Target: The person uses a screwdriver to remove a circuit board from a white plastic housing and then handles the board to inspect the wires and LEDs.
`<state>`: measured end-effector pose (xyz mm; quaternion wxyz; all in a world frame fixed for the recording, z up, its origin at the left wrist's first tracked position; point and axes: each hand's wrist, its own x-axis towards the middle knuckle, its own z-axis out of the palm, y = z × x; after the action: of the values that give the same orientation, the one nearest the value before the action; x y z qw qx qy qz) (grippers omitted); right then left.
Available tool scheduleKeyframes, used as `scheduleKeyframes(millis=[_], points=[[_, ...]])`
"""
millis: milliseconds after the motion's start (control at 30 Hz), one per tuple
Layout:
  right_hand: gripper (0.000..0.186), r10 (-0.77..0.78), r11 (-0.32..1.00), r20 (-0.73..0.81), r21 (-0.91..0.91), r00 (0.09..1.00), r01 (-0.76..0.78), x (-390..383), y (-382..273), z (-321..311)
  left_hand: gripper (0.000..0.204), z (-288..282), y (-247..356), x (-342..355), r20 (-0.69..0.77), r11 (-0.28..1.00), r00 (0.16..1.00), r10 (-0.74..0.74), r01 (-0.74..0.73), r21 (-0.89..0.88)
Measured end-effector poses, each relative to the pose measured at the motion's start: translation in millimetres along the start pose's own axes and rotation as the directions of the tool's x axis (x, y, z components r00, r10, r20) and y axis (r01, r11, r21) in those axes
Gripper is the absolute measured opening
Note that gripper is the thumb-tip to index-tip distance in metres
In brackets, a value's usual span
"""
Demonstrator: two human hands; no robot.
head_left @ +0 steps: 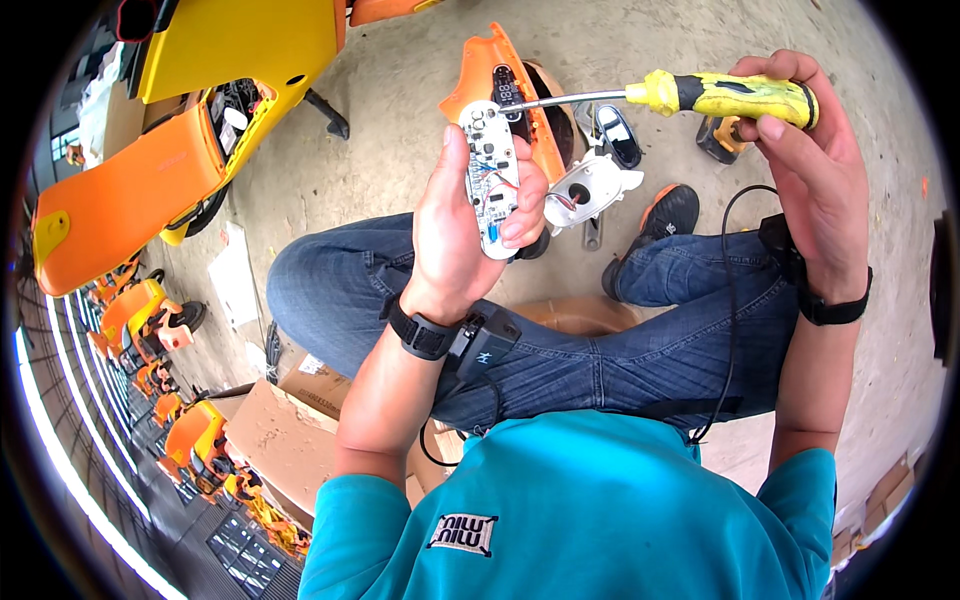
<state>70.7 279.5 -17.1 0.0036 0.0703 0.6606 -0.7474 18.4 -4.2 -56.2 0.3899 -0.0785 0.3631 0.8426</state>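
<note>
My left hand [455, 215] is closed round a long white circuit board [490, 175], its component side facing up with red and blue wires attached. The wires run toward a white plastic housing [605, 195] beside the hand. In my right hand [815, 160] is a screwdriver [745, 98] with a yellow and black handle, gripped between thumb and fingers. Its metal shaft points left, and the tip is at the upper end of the board; whether it touches cannot be made out. Behind the board lies an orange cover panel [540, 120] with a dark display.
On the concrete floor ahead are a yellow and black power tool [720, 138] and a dark oval part [617, 137]. An orange and yellow scooter [180, 150] stands at the upper left. Cardboard boxes [285, 440] sit by my left elbow. My shoe [670, 210] is near the housing.
</note>
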Motion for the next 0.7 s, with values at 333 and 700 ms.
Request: scheduleKeyframes(millis=[333, 700], points=[[0.018, -0.055, 0.989, -0.149, 0.128, 0.987, 0.074, 9.5, 7.4, -13.7, 0.054, 8.0, -5.2, -0.9, -0.01, 0.995, 1.0, -0.007, 0.008, 0.1], [0.01, -0.187, 0.908, 0.075, -0.367, 0.98, 0.201, 10.2, 17.6, 84.9, 0.055, 15.6, -16.8, -3.7, 0.023, 0.884, 0.998, 0.061, -0.065, 0.463]])
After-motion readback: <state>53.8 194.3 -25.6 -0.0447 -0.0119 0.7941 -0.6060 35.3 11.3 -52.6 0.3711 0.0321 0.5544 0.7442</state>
